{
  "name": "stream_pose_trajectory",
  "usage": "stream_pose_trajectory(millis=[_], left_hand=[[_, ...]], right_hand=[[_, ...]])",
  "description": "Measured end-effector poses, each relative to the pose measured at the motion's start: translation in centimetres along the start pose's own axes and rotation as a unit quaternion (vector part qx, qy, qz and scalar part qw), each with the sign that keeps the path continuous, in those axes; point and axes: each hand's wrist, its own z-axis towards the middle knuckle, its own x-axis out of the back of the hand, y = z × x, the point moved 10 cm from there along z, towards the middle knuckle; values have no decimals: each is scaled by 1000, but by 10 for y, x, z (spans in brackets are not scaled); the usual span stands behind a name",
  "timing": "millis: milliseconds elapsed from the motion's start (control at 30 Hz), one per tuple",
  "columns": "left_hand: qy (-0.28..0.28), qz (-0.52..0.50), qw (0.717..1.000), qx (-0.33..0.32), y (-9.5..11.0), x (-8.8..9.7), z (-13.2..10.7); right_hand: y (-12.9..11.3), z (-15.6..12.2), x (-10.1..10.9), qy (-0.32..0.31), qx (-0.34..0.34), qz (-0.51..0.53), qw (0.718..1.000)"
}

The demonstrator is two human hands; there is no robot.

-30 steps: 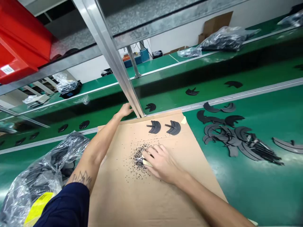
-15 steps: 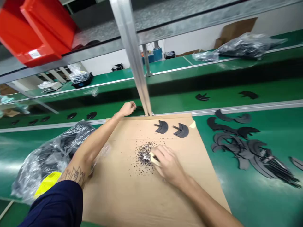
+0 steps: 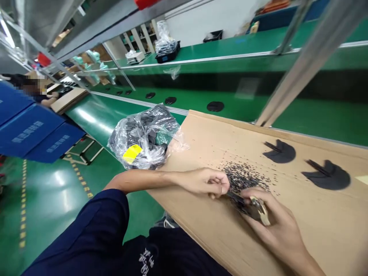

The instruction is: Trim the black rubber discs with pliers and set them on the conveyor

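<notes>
A sheet of brown cardboard (image 3: 301, 230) lies on the green bench. A heap of tiny black bits (image 3: 244, 177) sits on it. My left hand (image 3: 205, 181) is curled into a pinch at the near edge of the heap, closed on something small that I cannot make out. My right hand (image 3: 273, 226) grips a small tool with a pale handle (image 3: 260, 211) and dark tip, close beside the left fingers. Two black fan-shaped parts (image 3: 280, 151) (image 3: 327, 176) rest farther back on the cardboard.
A clear plastic bag of black parts with a yellow label (image 3: 143, 138) lies at the cardboard's left edge. Black parts ride the green conveyor (image 3: 201, 100) behind. A slanted metal post (image 3: 290, 80) rises at the back right. Blue boxes (image 3: 31, 132) stand left; another person sits far left.
My left hand drew back from the far edge near the post and now pinches beside the heap. The view swung left. My right hand stays at the heap with the tool.
</notes>
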Motion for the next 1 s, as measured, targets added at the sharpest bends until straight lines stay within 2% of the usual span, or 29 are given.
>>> stream_pose_trajectory(millis=[67,100,167,200,233,300,367,433,500,567,667,700,733,800,867,933,1000], left_hand=[[20,45,999,10,-4,24,-13],[36,86,995,29,-11,44,-21],[83,169,978,89,-31,96,-43],[97,305,929,188,-53,128,-59],[110,351,899,239,-67,154,-74],[128,396,858,302,-90,194,-100],[147,419,825,349,-106,222,-123],[162,436,798,383,-111,240,-143],[157,442,789,396,-104,249,-159],[122,424,805,396,-93,245,-173],[10,372,862,343,-74,209,-187],[-21,378,869,318,-67,196,-190],[-42,406,864,295,-60,186,-193],[-51,510,817,265,-50,177,-193],[-27,611,754,238,-37,183,-186],[38,683,700,205,-16,202,-177],[111,720,659,184,8,224,-174]], right_hand=[[7,-1,-1,1,-49,8,999],[10,-1,0,9,-73,7,997],[18,-2,5,25,-112,2,993],[22,-2,9,37,-129,-1,991],[26,-2,13,49,-146,-5,988],[36,-3,19,67,-180,-7,981],[43,-5,21,79,-202,-7,976],[46,-5,21,83,-206,-5,975],[46,-6,18,79,-203,-1,976],[46,-7,16,74,-206,1,976],[47,-9,15,74,-213,1,974],[48,-9,15,75,-214,2,974],[48,-9,14,72,-215,4,974],[49,-9,12,66,-213,8,975],[48,-8,11,59,-211,11,976],[47,-7,10,59,-206,15,977],[45,-6,11,62,-203,15,977]])
